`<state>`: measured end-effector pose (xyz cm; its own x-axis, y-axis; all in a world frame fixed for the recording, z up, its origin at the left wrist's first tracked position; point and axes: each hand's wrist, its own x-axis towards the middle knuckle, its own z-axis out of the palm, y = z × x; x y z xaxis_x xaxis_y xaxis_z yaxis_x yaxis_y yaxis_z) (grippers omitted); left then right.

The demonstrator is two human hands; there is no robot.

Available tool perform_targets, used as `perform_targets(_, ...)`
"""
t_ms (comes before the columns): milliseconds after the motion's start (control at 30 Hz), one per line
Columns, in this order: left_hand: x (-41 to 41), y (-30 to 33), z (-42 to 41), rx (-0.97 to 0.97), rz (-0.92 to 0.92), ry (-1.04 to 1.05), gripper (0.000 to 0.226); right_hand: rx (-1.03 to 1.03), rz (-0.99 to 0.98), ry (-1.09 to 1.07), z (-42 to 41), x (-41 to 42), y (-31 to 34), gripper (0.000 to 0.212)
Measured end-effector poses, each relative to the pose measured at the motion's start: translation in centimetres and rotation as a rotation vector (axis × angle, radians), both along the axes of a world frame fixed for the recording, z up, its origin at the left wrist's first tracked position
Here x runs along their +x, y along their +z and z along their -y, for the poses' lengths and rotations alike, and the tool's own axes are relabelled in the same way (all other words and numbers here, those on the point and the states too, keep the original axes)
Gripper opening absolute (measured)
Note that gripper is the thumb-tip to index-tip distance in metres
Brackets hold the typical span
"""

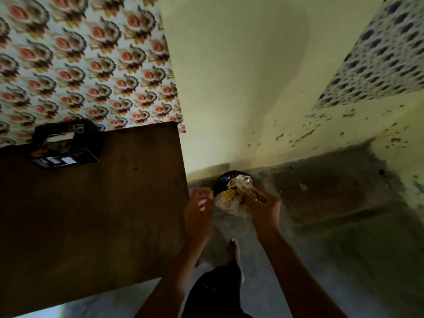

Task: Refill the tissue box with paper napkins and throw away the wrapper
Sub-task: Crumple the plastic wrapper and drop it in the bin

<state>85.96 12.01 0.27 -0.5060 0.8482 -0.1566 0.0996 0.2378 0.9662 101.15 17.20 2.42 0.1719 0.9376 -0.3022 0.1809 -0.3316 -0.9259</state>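
Note:
A crumpled clear plastic wrapper [234, 195] with yellow print is bunched in my right hand [262, 206], which is shut on it. It hangs over a black-lined bin [223, 180] on the floor by the wall. My left hand [198, 211] is just left of the wrapper, fingers apart and holding nothing. The dark tissue box [66, 144] stands at the far left of the brown table [91, 214], with white paper showing in its top slot.
The table's right edge runs close beside my left arm. My bare foot [234, 249] is on the grey floor below the bin. A yellowish wall with flaking paint rises behind the bin; patterned curtains hang at the left and upper right.

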Motion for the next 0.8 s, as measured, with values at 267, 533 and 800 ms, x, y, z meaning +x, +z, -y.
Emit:
perform_targets(267,3.9,-7.4,-11.4,-0.130,0.032,0.145,0.030,-0.138,0.043,0.043,-12.8,2.8,-7.0,0.021)
perform_targets(533,6.2,-21.1,-21.2,-0.392,0.080,0.227,0.019,-0.234,0.215,0.201,-25.2,3.8,-21.5,0.020)
perform_targets(800,6.8,-41.5,-27.9,-0.638,0.015,0.294,0.025,-0.353,0.373,0.403,-31.9,4.2,-45.0,0.017)
